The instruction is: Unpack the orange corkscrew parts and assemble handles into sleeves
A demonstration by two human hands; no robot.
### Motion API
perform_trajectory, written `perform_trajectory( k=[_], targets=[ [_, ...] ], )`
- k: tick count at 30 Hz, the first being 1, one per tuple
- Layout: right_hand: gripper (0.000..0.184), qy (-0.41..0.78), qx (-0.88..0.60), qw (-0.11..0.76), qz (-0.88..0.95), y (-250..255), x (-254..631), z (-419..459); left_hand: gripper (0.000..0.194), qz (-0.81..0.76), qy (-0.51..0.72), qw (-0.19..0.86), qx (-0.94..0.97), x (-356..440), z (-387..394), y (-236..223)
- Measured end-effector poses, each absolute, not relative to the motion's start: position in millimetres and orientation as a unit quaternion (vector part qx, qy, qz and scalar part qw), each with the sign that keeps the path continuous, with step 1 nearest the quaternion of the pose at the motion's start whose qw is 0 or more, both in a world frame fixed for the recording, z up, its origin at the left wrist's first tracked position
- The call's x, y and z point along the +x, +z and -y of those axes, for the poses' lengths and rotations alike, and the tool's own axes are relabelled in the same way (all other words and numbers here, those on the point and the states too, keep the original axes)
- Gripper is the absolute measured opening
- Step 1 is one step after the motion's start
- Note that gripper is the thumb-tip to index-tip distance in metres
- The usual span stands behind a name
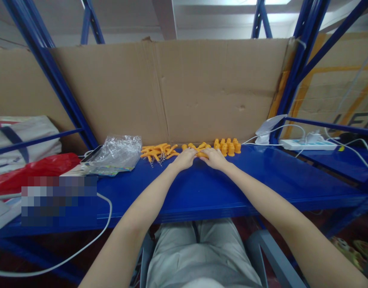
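Both arms reach forward over the blue shelf top, and the hands nearly meet at its back. My left hand (185, 159) is curled, its fingertips on an orange plastic piece (202, 155) between the hands. From the other side my right hand (215, 159) closes on the same piece with thumb and fingers. Just behind the hands lie more orange branched pieces (204, 145). Left of them is a loose heap of orange branched pieces (155, 151) with thin silvery coils. On the right, several orange bell-shaped pieces (231, 147) stand upright in rows.
A clear plastic bag (119, 154) lies left of the heap, near a red bag (36, 172). A white cable (110, 212) hangs over the front edge. Cardboard (201, 88) walls the back between blue posts. A white power strip (309, 145) sits at right.
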State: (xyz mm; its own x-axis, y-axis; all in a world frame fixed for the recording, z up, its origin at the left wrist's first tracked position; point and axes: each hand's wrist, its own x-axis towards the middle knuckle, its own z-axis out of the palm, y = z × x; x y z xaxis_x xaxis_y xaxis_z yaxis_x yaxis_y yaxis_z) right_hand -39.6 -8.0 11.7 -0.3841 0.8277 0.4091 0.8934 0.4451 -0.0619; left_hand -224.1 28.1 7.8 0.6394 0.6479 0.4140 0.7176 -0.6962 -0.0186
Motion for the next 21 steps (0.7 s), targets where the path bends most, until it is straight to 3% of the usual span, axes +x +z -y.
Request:
perform_trajectory(
  k=[13, 21],
  targets=[
    [0.023, -0.209, -0.478, 0.196, 0.831, 7, -36, 0, 0.028, 0.406, -0.14, 0.103, -0.897, -212, -10, 18],
    [0.031, -0.159, -0.446, 0.202, 0.857, 0, -32, -5, 0.03, 0.41, -0.148, 0.094, -0.895, -216, -14, 13]
  ],
)
